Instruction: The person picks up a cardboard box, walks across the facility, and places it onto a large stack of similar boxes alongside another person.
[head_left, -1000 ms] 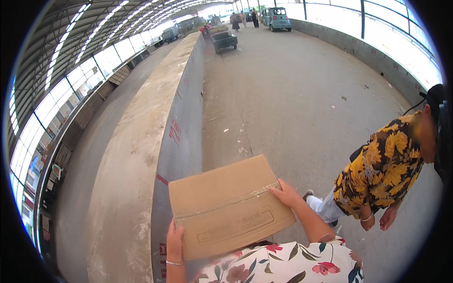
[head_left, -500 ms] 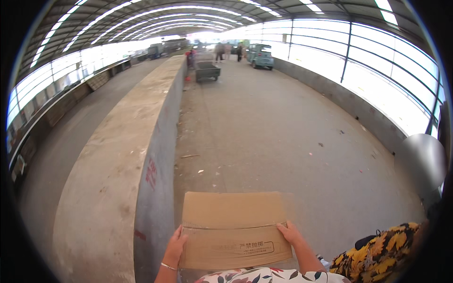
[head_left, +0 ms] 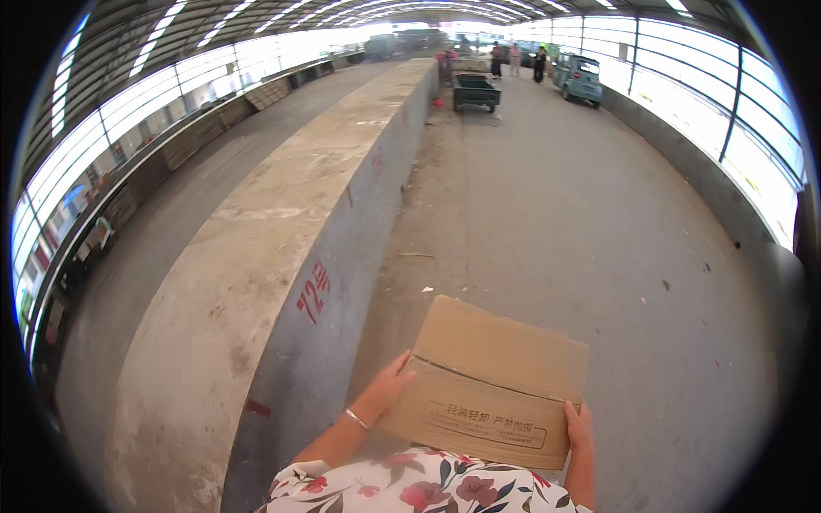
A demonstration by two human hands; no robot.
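Observation:
A flat-looking brown cardboard box (head_left: 500,355) is held in front of my body, with a crease across its middle and printing on the nearer half. My left hand (head_left: 394,382) grips its left edge, the fingers partly hidden by the board. On the opposite edge, my right hand (head_left: 579,426) is closed with the thumb on top. The box tilts, its left far corner higher in the picture. A bracelet (head_left: 357,419) circles my left wrist, and my flowered top (head_left: 428,483) touches the near edge of the view below the box.
A long, low concrete wall (head_left: 248,231) runs ahead on my left, with red painted marks on its side. Farther along stand a green cart (head_left: 475,92), several people (head_left: 540,64) and a small teal vehicle (head_left: 579,79). Bits of litter lie on the concrete floor (head_left: 547,214).
My view has swung left, so the wall and cart sit farther right in the picture. The box has turned clockwise and shifted right, still in both hands. The person in yellow-flowered clothing left view.

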